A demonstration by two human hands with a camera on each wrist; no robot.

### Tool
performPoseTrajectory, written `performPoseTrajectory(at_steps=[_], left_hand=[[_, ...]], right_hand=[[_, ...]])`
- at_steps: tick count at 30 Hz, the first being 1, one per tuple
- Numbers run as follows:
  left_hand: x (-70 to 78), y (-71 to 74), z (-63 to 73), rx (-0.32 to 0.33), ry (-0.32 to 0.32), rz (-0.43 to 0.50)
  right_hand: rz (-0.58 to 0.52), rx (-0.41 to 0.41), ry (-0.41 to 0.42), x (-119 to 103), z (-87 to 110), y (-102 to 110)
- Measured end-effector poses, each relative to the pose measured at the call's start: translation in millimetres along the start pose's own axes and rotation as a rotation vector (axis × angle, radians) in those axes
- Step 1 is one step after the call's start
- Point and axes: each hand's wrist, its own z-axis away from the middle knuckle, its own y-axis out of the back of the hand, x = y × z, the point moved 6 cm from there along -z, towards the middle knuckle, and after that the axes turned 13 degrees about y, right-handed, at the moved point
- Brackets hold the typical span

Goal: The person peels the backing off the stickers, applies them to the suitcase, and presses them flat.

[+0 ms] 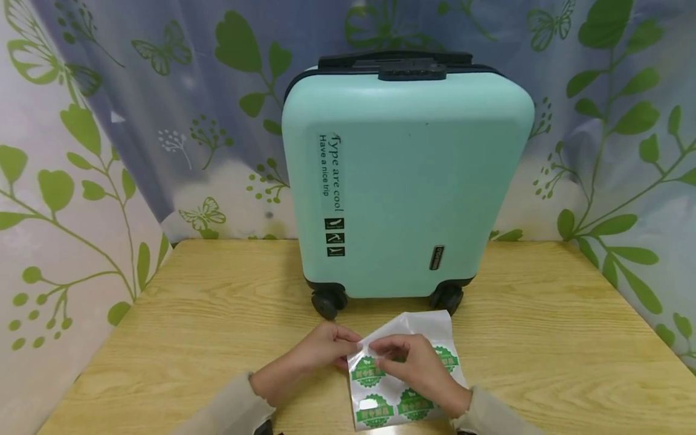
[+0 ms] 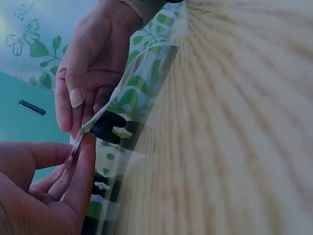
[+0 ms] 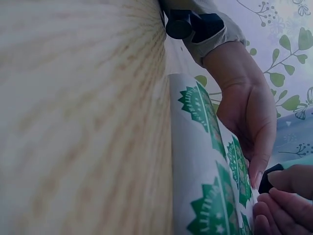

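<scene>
A white sticker sheet [image 1: 429, 324] with round green labels [image 1: 374, 411] is low in the head view, in front of the suitcase. My left hand [image 1: 326, 347] pinches its left edge between thumb and fingers; the left wrist view shows this edge raised off the tabletop. Over the sheet's upper middle is my right hand [image 1: 418, 365], thumb and index finger apart, with nothing visible between them. From the left wrist camera, the right fingertips [image 2: 75, 128] come close to the pinched edge. The right wrist view shows the labels [image 3: 215, 208] on the curved sheet.
A mint-green suitcase [image 1: 397, 181] stands upright on black wheels [image 1: 328, 302] just behind the sheet. It bears black lettering and a small dark nameplate [image 1: 437, 257]. The wood-grain table [image 1: 217, 302] meets leaf-patterned curtains [image 1: 212, 121] at the back and sides.
</scene>
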Motion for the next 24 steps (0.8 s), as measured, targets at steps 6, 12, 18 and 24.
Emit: performPoseTrajectory(at_steps=[6,12,18,24], left_hand=[[-1.9,-0.2,-0.9,-0.017,0.055,0.05],[-2.1,-2.1,1.4,-0.066,0.098,0.131],[0.3,-4.5,2.2,-0.092,0.102,0.15],[-1.1,-6.2,2.0,-0.126,0.112,0.167]], right_hand=[[0.014,0.03,0.033,-2.7,1.2,1.3],[0.029,0.066,0.039,-3.8,1.8,3.0],[0.02,0.075,0.05,-4.9,1.7,3.5],[0.011,0.068,0.038,-2.5,2.5,2.1]])
